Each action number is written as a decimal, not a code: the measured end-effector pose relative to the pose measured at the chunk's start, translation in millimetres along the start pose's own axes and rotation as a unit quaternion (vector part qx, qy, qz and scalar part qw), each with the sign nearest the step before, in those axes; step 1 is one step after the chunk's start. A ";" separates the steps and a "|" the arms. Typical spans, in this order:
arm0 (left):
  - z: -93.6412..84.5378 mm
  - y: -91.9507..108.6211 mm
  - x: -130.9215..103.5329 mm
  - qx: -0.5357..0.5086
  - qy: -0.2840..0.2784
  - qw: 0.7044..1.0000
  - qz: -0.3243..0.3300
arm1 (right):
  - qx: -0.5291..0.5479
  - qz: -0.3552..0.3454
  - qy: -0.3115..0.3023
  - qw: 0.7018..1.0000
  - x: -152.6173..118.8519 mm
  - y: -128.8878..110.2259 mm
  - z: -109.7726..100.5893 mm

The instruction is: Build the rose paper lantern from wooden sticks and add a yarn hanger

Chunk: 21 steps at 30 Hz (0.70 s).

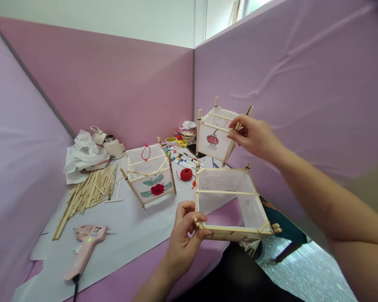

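My left hand (184,235) grips the near left corner of an open box-shaped lantern frame (228,193) made of thin sticks and white sheet, held over the table's front edge. Farther back, my right hand (255,136) pinches a corner post of a second stick lantern (204,140), which has a red lantern drawing on its front panel. A third lantern (149,180) stands on the table to the left, with a red flower and green leaves on its side and a red loop of cord at its top.
A pink glue gun (88,247) with a green light lies front left. Behind it are loose sticks (88,188), crumpled white paper (82,155) and a jar (113,147). Red yarn (186,174), pens and a bowl (188,137) sit farther back. Pink partitions (129,84) surround the table.
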<state>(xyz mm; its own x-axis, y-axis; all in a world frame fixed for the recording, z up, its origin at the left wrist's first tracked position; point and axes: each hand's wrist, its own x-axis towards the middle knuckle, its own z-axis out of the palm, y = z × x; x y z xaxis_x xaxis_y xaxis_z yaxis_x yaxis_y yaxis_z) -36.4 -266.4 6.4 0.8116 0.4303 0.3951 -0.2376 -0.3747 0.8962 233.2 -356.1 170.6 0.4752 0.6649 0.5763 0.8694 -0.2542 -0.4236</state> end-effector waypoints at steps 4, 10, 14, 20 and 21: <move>-10.1 18.9 -20.0 -0.034 -0.036 0.998 0.032 | -0.067 0.013 -0.061 0.996 -51.9 -27.2 -50.2; 0.5 45.7 -46.5 -0.073 -0.100 0.991 0.055 | -0.061 0.099 -0.232 0.966 -112.0 -35.6 -80.7; 23.5 53.4 -53.2 -0.133 -0.136 0.979 0.069 | -0.104 0.158 -0.255 0.948 -148.6 -41.9 -97.7; 59.7 62.2 -51.4 -0.215 -0.252 0.943 0.031 | -0.182 0.247 -0.321 0.896 -199.7 -18.5 -147.2; 65.1 62.9 -51.0 -0.229 -0.281 0.931 0.032 | -0.203 0.268 -0.249 0.908 -205.4 -15.5 -158.6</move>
<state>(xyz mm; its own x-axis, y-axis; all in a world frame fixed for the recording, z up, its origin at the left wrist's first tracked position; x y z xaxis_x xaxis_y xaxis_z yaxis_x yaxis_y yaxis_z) -58.0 -365.3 29.5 0.9087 -0.1278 0.3974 -0.3929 0.0595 0.9176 143.5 -600.1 169.6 0.8128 0.5787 -0.0662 0.5576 -0.8059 -0.1992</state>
